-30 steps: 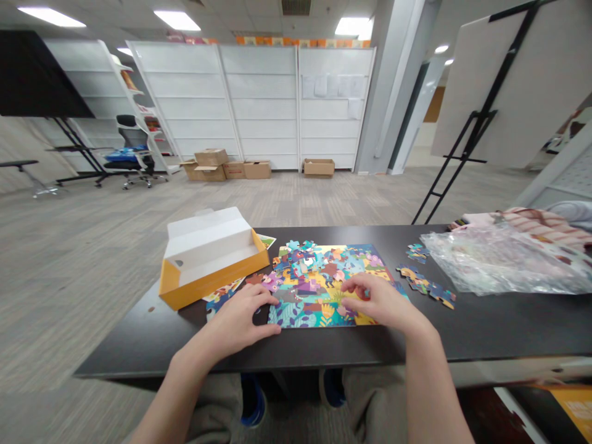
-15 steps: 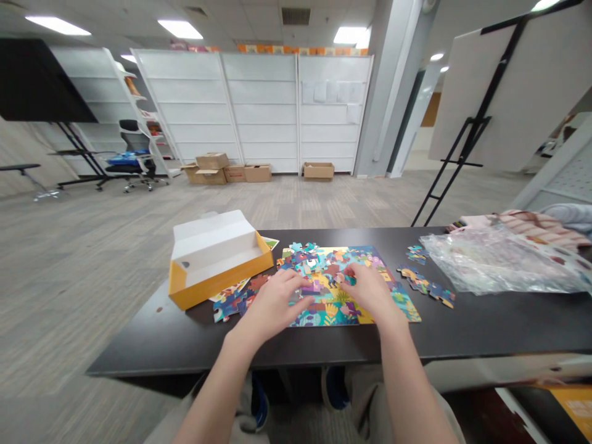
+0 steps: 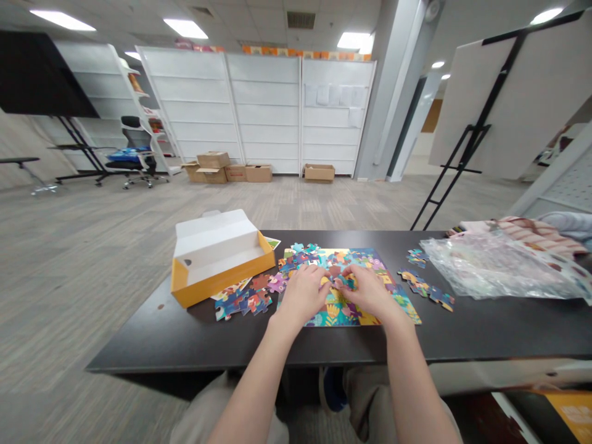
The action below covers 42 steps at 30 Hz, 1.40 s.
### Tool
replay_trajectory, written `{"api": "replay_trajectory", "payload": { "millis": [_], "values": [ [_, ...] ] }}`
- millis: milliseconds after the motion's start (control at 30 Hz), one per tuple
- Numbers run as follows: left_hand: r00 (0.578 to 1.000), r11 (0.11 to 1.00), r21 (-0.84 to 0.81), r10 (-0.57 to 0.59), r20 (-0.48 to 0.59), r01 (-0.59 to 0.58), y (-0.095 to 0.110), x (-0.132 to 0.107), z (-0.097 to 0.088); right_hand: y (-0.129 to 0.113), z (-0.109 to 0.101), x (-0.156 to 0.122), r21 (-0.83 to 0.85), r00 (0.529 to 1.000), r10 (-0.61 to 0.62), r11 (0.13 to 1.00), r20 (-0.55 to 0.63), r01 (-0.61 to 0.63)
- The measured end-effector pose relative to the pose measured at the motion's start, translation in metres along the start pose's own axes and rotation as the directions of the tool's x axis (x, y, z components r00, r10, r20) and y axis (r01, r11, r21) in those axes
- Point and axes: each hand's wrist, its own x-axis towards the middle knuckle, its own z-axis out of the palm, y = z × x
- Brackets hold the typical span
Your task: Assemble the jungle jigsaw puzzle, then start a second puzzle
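left hand (image 3: 303, 296): curled over the middle of the jigsaw puzzle (image 3: 330, 314), fingertips down on the pieces and just beside the other hand; whether it grips anything is hidden
right hand (image 3: 370, 293): curled the same way, fingertips against a small cluster of teal puzzle pieces (image 3: 346, 282) between the two hands; cannot tell if it is clenched on them
puzzle: lies flat on the worktop in front of the person, brightly coloured with leaf and flower shapes, its far edge crowded with unfitted pieces
loose pieces, left: a heap of pieces (image 3: 243, 303) on the worktop, between the puzzle and the yellow puzzle box (image 3: 217, 259)
loose pieces, right: a scattered line of pieces (image 3: 425, 290) just beside the puzzle's right edge
worktop: dark, long surface (image 3: 485, 327), carrying the open box with its white lid folded up, and a crumpled clear plastic bag (image 3: 485, 268) to the right, against a pink striped cloth (image 3: 531, 231)
floor: grey carpet (image 3: 139, 246) running to the far wall
room: white shelving panels (image 3: 263, 105) with cardboard boxes (image 3: 213, 165) at their foot, an office chair (image 3: 136, 154) far left, a white board on a black easel (image 3: 481, 92) at right
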Motion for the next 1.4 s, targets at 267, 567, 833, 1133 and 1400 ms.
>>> {"api": "replay_trajectory", "payload": {
  "millis": [267, 567, 833, 1133, 1400],
  "values": [
    [1.0, 1.0, 0.003, -0.023, -0.019, 0.024, 0.005, 0.003, 0.004, -0.002, -0.003, 0.003, 0.172, 0.998, -0.069, 0.983, -0.002, 0.068],
    [0.994, 0.92, -0.383, -0.101, -0.032, 0.081, 0.006, 0.004, 0.007, -0.015, -0.014, 0.001, 0.64, 0.999, 0.011, 0.768, -0.03, 0.01],
    [0.929, 0.865, -0.484, -0.277, -0.244, 0.131, -0.012, 0.009, 0.0, 0.032, -0.052, -0.018, 0.324, 0.818, 0.401, 0.904, -0.412, -0.281],
    [0.911, 0.837, -0.521, -0.332, -0.245, 0.165, -0.021, 0.006, -0.01, 0.048, -0.037, -0.029, 0.041, 0.969, 0.244, 0.969, -0.03, -0.243],
    [0.951, 0.886, -0.432, -0.262, -0.164, 0.169, -0.022, -0.003, -0.006, 0.039, -0.036, -0.024, 0.126, 0.989, 0.15, 0.981, -0.001, -0.148]
  ]
}}
